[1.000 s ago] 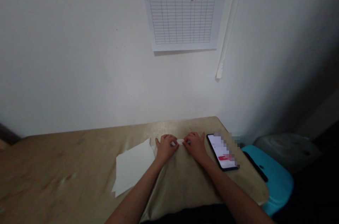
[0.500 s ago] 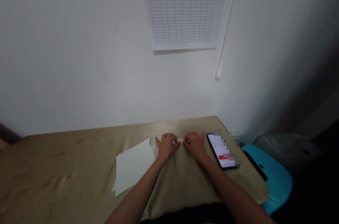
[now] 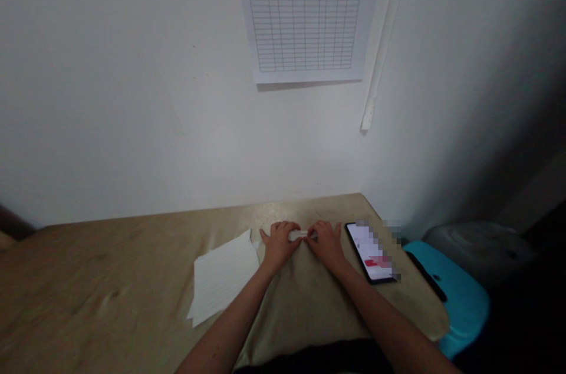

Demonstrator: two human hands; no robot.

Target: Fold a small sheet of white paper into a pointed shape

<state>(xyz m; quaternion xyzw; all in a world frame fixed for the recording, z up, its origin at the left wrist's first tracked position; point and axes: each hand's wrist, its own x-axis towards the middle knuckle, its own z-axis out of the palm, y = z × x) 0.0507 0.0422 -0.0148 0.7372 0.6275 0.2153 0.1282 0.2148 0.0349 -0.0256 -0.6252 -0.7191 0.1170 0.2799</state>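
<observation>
Between my two hands is a small white strip that looks like folded paper [image 3: 298, 235], close to the tabletop. My left hand [image 3: 282, 242] pinches its left end with thumb and fingers curled in. From the other side, my right hand [image 3: 326, 242] grips the right end in the same way. The thumbs almost meet at the strip's near edge, and the fingers hide both of its ends. Just left of my left hand, a few lined white sheets [image 3: 225, 279] lie overlapping on the table.
The table [image 3: 110, 279] has a brown, wrinkled cover and stands against a white wall. A phone [image 3: 369, 253] with a lit screen lies right of my right hand. Beyond the table's right edge is a turquoise object [image 3: 464, 291]. A printed grid sheet [image 3: 307, 26] hangs on the wall.
The fingers of both hands have shifted slightly on the paper strip, and a little more of it shows between them. The sheets and phone have stayed where they were.
</observation>
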